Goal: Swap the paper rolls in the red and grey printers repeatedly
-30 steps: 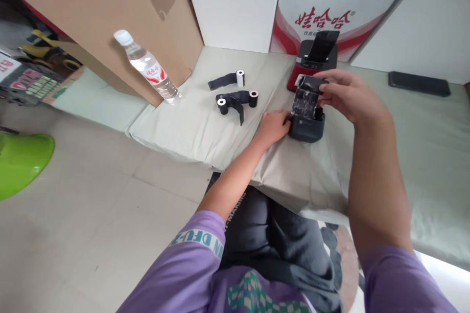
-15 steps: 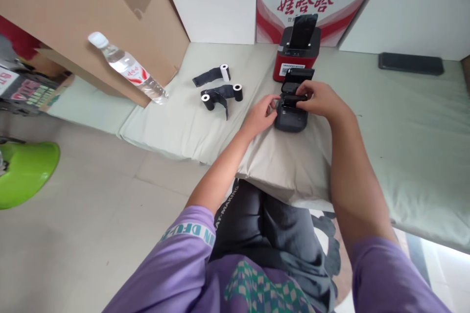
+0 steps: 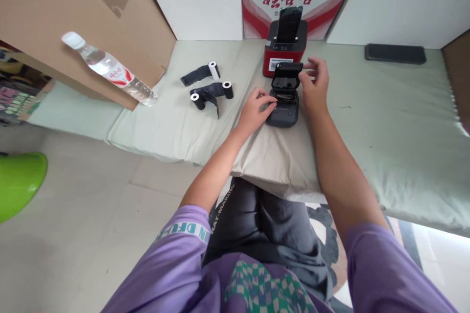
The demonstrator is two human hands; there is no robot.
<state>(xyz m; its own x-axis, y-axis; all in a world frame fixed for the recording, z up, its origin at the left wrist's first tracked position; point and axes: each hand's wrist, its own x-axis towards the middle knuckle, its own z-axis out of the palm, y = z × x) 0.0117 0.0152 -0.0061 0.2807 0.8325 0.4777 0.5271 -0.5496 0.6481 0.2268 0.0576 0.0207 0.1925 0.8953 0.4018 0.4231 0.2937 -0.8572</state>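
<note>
Head view: we take the black machine [image 3: 282, 118] as our landmark. It sits on the cushion [image 3: 411, 156] with its lid [image 3: 287, 76] tilted up at its far side, directly in front of the red box [image 3: 284, 62], which bears an upright phone [image 3: 289, 24].

We note these risks. A lid knocked by the right hand could drop onto the left fingertips, which are at the opening. The soft cushion could let the machine tip or slide if pressed unevenly. A sweep of the left forearm could disturb the rolls [image 3: 227, 90] lying left of the machine.

As to pose, the left hand [image 3: 255, 111] reaches in from the machine's left, thumb and forefinger tips close together at the opening; we cannot tell whether they pinch anything. The right hand [image 3: 316, 87] is raised at the machine's right, fingers loosely curled and apart from the thumb, whose tip is at the lid's edge; contact is unconfirmed.
</note>
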